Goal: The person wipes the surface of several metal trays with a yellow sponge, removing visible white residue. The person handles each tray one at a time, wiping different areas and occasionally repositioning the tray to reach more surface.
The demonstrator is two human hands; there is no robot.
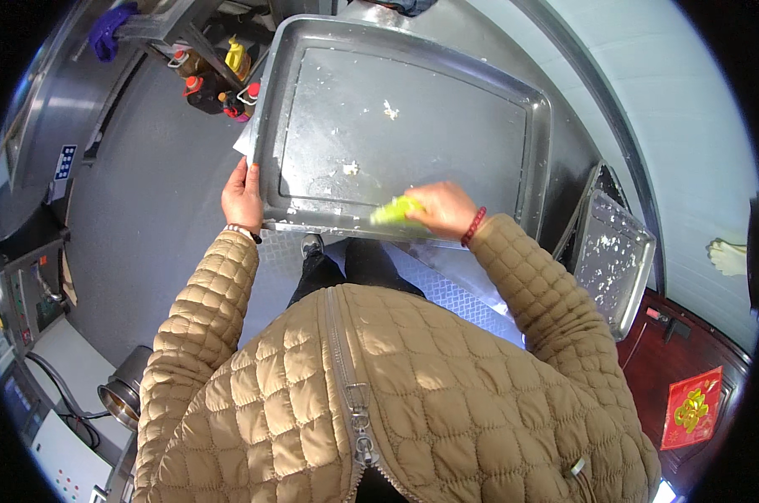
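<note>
A large rectangular metal baking tray (417, 126) lies before me, with white crumbs scattered over its base and near rim. My left hand (242, 200) grips the tray's left rim near its front corner, thumb on top. In my right hand (445, 210) is a yellow-green tool (397, 210), blurred, its kind unclear; it touches or hovers over the tray's near edge, right of the middle. Two larger clumps of white crumbs (351, 168) sit on the left half of the tray's base.
More metal trays, one crumb-covered (612, 251), lean upright against the wall at right. Bottles with red caps (206, 91) and a yellow pump bottle (236, 60) stand at upper left. A purple cloth (110, 31) hangs on a metal table. A metal pot (125, 390) is at lower left.
</note>
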